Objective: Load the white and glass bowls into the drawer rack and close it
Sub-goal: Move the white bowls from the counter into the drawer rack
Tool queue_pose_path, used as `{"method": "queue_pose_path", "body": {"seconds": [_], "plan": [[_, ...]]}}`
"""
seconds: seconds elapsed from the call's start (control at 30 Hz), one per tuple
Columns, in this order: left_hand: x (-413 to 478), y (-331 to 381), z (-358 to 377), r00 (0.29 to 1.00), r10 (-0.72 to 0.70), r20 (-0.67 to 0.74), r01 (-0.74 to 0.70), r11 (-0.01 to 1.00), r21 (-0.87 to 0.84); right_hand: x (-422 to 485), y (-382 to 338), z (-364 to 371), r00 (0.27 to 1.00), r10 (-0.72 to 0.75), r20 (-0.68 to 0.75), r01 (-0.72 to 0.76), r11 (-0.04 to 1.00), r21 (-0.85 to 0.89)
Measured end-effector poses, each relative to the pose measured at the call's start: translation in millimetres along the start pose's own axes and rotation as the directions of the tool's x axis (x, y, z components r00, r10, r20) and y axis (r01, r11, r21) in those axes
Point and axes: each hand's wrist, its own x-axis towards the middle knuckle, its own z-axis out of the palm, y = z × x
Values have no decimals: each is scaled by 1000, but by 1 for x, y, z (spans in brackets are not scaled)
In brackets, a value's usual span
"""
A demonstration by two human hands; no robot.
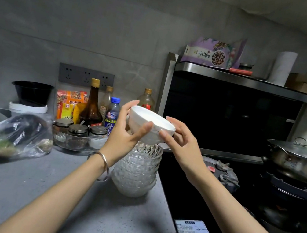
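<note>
Hands meet around a white bowl [150, 125] held in the air directly above a stack of glass bowls [136, 170] on a grey bench [18, 192]. The left hand [126, 132] has its grip closed on the white bowl, thumb pressed to the near wall and fingers curled behind the far rim; a silver bracelet [103, 165] circles that wrist. The right hand [182, 140] also grasps the white bowl, thumb on its near side and fingers wrapped behind its right edge. The white bowl is tilted, its rim higher on the left, and whether its base touches the top glass bowl cannot be told. The stack of glass bowls stands upright near the bench edge, just beside a black stove [191, 202] to its right. Left of the stack sits a round glass tray of lidded spice jars [78, 135], with sauce bottles [92, 105] and a blue-capped drink bottle [112, 113] behind it. Further left of the stack lies a clear plastic bag of vegetables [8, 134], and behind that a black bowl [32, 91] rests on a white tub. To the right of the stack, well apart, a lidded steel pot [297, 160] sits on the stove.
</note>
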Motion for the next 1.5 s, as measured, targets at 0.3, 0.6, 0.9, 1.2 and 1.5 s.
{"method": "queue_pose_path", "body": {"seconds": [0.3, 0.6, 0.9, 1.2, 1.5], "plan": [[-27, 21, 88, 984, -25, 176, 57, 982, -179, -59, -35, -87, 998, 44, -44, -56, 933, -355], [-91, -2, 208, 882, -98, 460, 178, 975, -132, -171, -33, -192, 974, 225, 37, -185, 872, -453], [-164, -53, 318, 737, -222, 639, 342, 937, -68, -271, 10, -269, 880, 459, -122, -474, 833, -286], [-224, -131, 373, 560, -347, 752, 417, 903, 106, -329, 78, -315, 736, 643, -211, -665, 746, -49], [-278, -217, 370, 449, -296, 843, -95, 922, 375, -344, 144, -354, 553, 765, -330, -808, 589, 12]]}}
